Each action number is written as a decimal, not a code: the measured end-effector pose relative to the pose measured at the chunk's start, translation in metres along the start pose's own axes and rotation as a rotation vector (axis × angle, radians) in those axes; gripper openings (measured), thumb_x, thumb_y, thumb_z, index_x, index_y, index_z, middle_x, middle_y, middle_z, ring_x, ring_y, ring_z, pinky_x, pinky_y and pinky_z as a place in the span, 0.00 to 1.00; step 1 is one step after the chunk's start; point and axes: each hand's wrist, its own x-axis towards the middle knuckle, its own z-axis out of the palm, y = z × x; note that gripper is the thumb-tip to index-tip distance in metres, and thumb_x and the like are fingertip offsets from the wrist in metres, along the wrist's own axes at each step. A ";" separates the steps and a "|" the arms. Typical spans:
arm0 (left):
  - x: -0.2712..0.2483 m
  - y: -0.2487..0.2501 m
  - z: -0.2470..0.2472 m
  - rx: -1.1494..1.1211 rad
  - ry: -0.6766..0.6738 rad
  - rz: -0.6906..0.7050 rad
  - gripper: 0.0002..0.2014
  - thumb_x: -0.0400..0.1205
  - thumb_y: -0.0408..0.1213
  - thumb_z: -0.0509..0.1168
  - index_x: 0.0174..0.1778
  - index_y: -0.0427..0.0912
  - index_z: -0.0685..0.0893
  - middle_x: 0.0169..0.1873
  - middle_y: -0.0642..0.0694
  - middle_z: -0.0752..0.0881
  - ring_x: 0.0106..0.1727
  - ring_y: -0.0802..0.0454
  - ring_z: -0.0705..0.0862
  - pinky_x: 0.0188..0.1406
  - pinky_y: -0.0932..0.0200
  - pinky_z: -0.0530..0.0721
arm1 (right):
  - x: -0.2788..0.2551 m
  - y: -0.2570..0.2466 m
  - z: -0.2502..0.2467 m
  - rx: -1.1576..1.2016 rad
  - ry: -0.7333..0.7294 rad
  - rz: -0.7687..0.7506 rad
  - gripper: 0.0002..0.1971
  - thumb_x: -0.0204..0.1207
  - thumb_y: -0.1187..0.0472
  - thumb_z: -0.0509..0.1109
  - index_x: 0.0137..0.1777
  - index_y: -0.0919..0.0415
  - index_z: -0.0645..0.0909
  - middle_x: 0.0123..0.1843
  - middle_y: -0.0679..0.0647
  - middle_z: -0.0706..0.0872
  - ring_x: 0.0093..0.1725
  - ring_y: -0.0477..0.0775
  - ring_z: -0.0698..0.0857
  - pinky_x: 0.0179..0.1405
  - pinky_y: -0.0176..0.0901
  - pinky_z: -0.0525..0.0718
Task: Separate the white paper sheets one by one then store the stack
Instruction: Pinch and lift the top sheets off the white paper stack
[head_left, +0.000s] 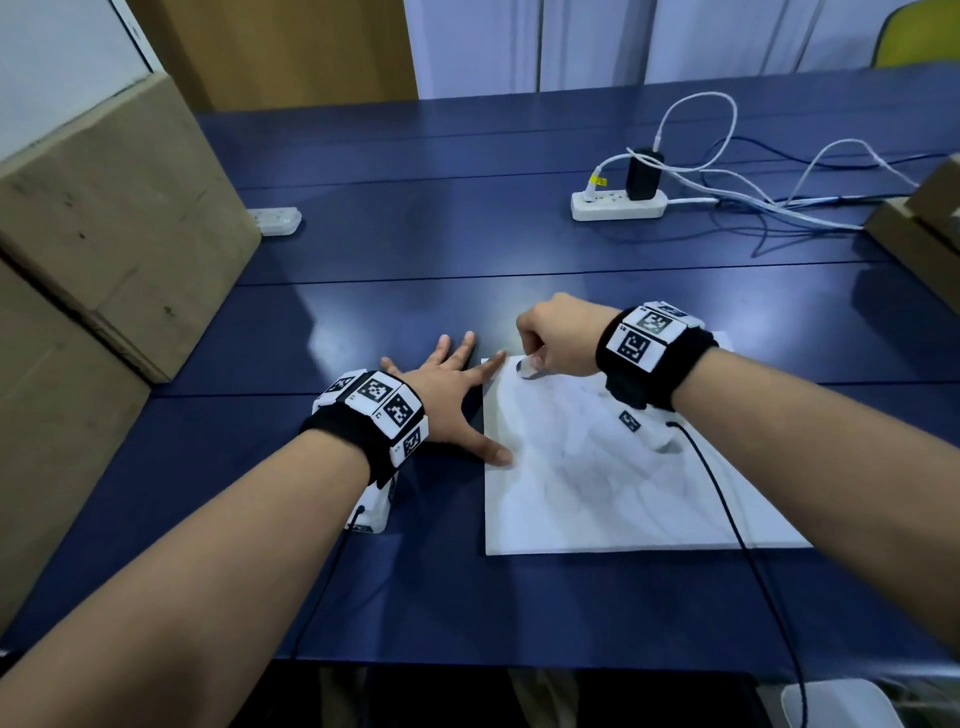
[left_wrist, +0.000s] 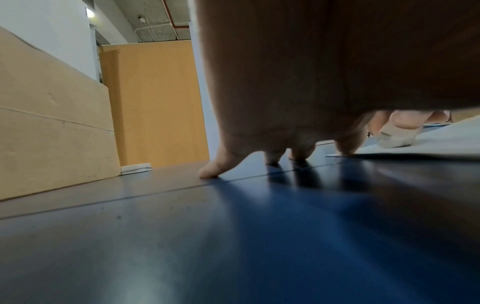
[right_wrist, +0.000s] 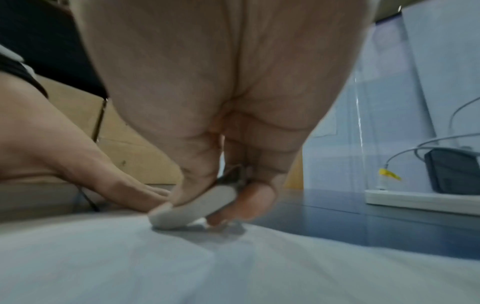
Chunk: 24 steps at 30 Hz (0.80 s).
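Note:
A stack of white paper sheets (head_left: 597, 483) lies flat on the blue table (head_left: 415, 249), right of centre near the front edge. My right hand (head_left: 540, 353) hovers over the stack's far left corner and pinches the curled-up corner of the top sheet (right_wrist: 197, 203) between thumb and fingers. My left hand (head_left: 447, 384) lies flat with fingers spread on the table beside the stack's left edge; its index fingertip and thumb touch that edge. In the left wrist view the stack (left_wrist: 428, 146) shows low at the right, with the lifted corner (left_wrist: 397, 135) behind my fingers.
Large cardboard boxes (head_left: 104, 218) stand along the left side. A white power strip (head_left: 618, 205) with a black adapter and loose white cables (head_left: 779, 187) sits at the back right. Another cardboard box (head_left: 919, 228) is at the right edge. A small white strip (head_left: 278, 221) lies by the left boxes.

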 end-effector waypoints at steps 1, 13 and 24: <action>0.000 0.000 0.000 0.003 -0.001 0.001 0.65 0.58 0.78 0.71 0.83 0.69 0.34 0.84 0.55 0.28 0.84 0.50 0.28 0.67 0.09 0.47 | -0.001 0.002 0.000 0.014 0.011 -0.004 0.09 0.74 0.53 0.75 0.40 0.53 0.77 0.43 0.52 0.85 0.50 0.60 0.85 0.46 0.50 0.84; 0.002 0.016 -0.013 0.320 0.176 0.097 0.63 0.55 0.82 0.67 0.82 0.44 0.67 0.76 0.47 0.61 0.76 0.44 0.60 0.74 0.38 0.68 | -0.002 0.004 0.000 0.025 0.048 -0.013 0.07 0.75 0.55 0.75 0.43 0.54 0.80 0.41 0.50 0.83 0.48 0.56 0.82 0.40 0.41 0.74; -0.003 0.014 -0.008 0.182 0.169 0.091 0.60 0.55 0.78 0.72 0.81 0.52 0.63 0.62 0.49 0.68 0.68 0.47 0.69 0.64 0.38 0.73 | 0.001 0.008 0.000 0.046 0.052 0.017 0.06 0.74 0.55 0.74 0.42 0.54 0.79 0.43 0.53 0.86 0.51 0.60 0.85 0.46 0.47 0.82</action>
